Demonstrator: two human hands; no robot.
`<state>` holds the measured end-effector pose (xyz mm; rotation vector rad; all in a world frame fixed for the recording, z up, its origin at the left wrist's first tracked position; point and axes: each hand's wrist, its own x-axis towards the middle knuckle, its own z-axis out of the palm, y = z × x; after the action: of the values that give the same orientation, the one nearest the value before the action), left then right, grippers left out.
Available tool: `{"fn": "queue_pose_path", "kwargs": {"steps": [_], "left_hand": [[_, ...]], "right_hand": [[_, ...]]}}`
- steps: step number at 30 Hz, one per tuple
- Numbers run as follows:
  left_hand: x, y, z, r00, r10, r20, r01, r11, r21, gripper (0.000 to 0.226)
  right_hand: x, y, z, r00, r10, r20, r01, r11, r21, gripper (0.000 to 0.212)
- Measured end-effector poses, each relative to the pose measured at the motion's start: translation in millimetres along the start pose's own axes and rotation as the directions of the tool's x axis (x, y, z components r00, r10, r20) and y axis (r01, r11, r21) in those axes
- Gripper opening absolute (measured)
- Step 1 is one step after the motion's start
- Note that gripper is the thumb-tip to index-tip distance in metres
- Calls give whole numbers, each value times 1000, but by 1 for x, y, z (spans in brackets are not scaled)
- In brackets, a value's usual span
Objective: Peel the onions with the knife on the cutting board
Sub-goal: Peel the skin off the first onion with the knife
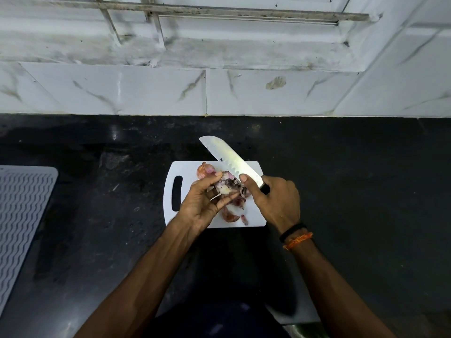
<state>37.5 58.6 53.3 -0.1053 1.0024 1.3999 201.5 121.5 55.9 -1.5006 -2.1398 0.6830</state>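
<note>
A white cutting board (190, 170) with a slot handle lies on the black counter. Above it my left hand (203, 201) grips a partly peeled onion (225, 185) with pale flesh and dark papery skin. My right hand (277, 200) grips the black handle of a broad knife (230, 158), its blade pointing up and left over the onion, with the thumb next to the onion. A second unpeeled red onion (205, 170) sits on the board behind my left hand. Loose reddish peels (231, 215) lie on the board below the hands.
A grey ribbed mat (23, 215) lies at the counter's left edge. A white marbled tile wall (219, 91) rises behind the black counter (353, 179). A white edge and something metallic show at the bottom (300, 323).
</note>
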Motion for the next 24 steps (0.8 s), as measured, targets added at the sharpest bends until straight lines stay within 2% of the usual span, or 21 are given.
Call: {"fn": "queue_pose_path", "kwargs": {"steps": [3,6,9,11,15,18,21,24], "left_hand": [[2,-3,-1,1000,7,5,-7,1000,27,26],[3,-2,-1,1000,11,15,-12,1000,26,16],[4,1,-1,1000,9,18,-10,1000,30,25],[4,2,-1,1000,11,29,-12,999,35,27],[5,1,-2,997,27,78,-29,999,29,18],[9,-1,-5,990,68,126,-71,997,22,28],[13,0,-9,979,104,177,-109,994,22,46],[14,0,-11,972,132,194,-138,990,18,35]], "right_hand": [[2,-3,1,1000,8,7,-7,1000,-21,71],[4,-4,1,1000,-8,11,9,999,-46,70],[4,-6,-2,999,-45,18,46,997,-57,59],[4,-8,-2,999,-44,15,45,998,-43,64],[5,-8,-1,1000,25,-6,-25,1000,6,77],[8,-7,-5,998,64,9,-64,997,44,58],[6,-6,-8,996,84,35,-85,996,32,55],[3,-6,-9,995,91,38,-91,996,11,56]]}}
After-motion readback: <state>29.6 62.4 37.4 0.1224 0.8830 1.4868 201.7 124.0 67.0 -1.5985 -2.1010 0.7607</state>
